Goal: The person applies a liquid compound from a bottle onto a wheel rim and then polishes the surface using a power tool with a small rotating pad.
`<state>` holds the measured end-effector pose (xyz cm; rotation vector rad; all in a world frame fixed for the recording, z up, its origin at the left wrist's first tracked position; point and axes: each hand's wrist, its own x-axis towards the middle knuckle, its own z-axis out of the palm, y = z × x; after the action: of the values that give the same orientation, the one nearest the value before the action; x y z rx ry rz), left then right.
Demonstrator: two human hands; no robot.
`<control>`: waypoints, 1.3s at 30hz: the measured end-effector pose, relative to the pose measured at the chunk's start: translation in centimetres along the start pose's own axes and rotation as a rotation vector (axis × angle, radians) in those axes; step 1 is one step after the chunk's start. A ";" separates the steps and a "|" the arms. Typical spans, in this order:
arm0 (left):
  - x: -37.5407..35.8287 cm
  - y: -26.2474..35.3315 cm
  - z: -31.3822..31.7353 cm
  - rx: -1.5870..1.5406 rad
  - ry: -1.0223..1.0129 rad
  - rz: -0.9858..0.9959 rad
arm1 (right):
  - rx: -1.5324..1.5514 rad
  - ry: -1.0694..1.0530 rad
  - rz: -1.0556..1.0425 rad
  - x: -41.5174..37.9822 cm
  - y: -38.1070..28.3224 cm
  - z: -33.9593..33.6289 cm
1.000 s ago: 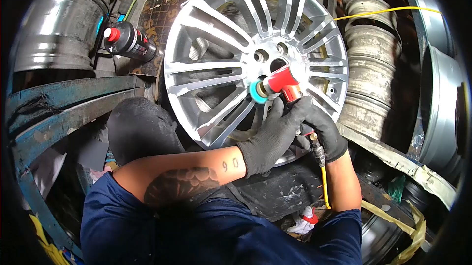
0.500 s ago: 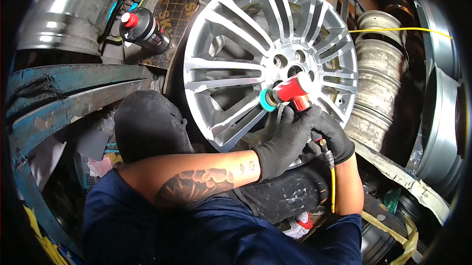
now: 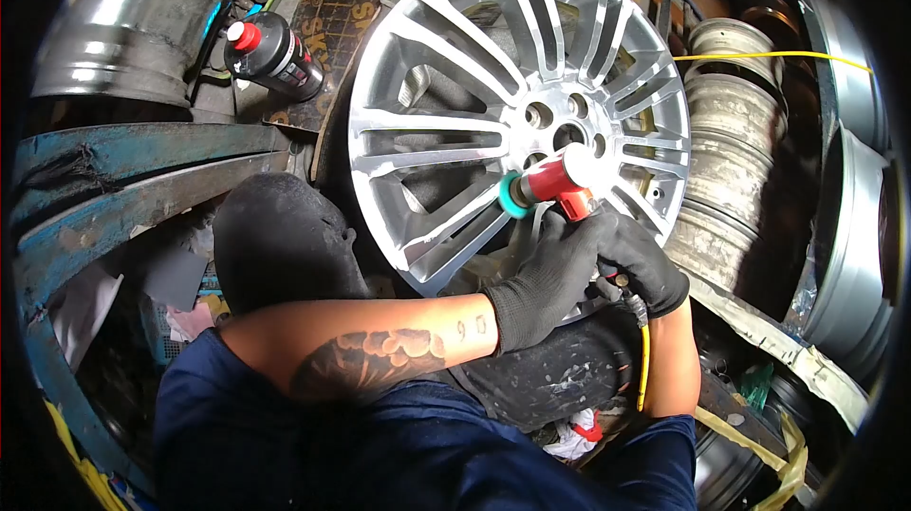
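Observation:
A silver multi-spoke alloy wheel lies in front of me with its face up. Over its lower spokes, just below the hub, is a red air polisher with a small teal pad at its left end. My left hand, in a black glove, is closed round the polisher's handle from the left. My right hand, gloved alike, wraps the handle's lower part from the right. The gloves hide most of the grip. From its end a yellow air hose runs down along my right forearm.
A black bottle with a red cap stands on a board left of the wheel. Blue metal beams cross the left side. Stacked wheels line the right, beside a yellow line. A large shiny rim sits upper left.
The polisher and both hands have shifted very slightly, with the pad a little to the left. My view has moved slightly too. Both hands keep their hold.

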<state>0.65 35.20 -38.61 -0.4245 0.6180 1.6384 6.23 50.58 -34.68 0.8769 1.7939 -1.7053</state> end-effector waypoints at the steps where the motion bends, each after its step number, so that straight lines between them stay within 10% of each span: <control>1: -0.3 0.2 0.2 -0.023 0.005 -0.025 | -0.017 -0.016 -0.024 0.1 0.2 -0.2; 34: -0.6 1.4 0.7 0.125 -0.037 -0.090 | -0.211 -0.008 0.205 -0.4 -1.5 -1.0; 39: -0.2 1.1 0.4 0.141 -0.039 -0.043 | 0.028 -0.047 -0.027 0.1 0.3 -0.6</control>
<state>-0.36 35.20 -38.00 -0.2996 0.6859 1.5481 6.45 51.22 -34.93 0.8211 1.7624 -1.7579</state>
